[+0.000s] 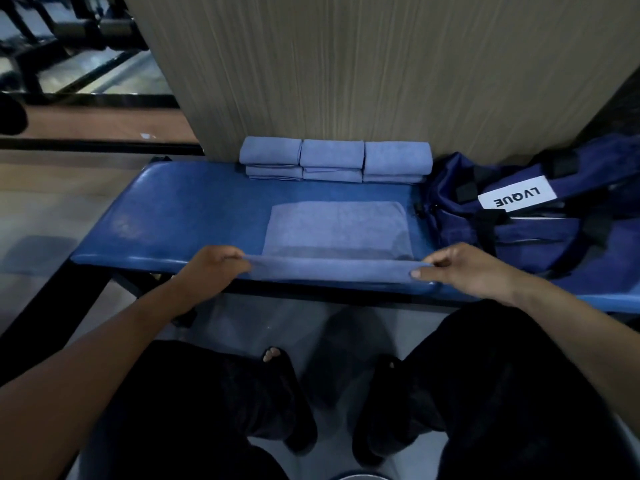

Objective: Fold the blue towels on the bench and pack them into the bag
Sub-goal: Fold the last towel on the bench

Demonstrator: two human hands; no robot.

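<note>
Hands first: our left hand [216, 263] pinches the near left corner of the blue towel [336, 233], and our right hand [464, 268] pinches the near right corner, the fingers [417, 273] of each curled onto the cloth edge. We hold this near edge lifted just above the front rim of the blue padded table [173, 209]; the remainder of the towel lies flat on the table surface, between both hands and the far wall. Folded towels [334, 159] stand in three stacks, side by side, at the rear of the table, touching the wood-grain wall panel [381, 64]. A navy duffel bag [540, 209] rests on the right end of the table, just beside the flat towel, with a white label [517, 199] reading "LVQUE" on top. Whether its zipper is undone, we cannot tell.
</note>
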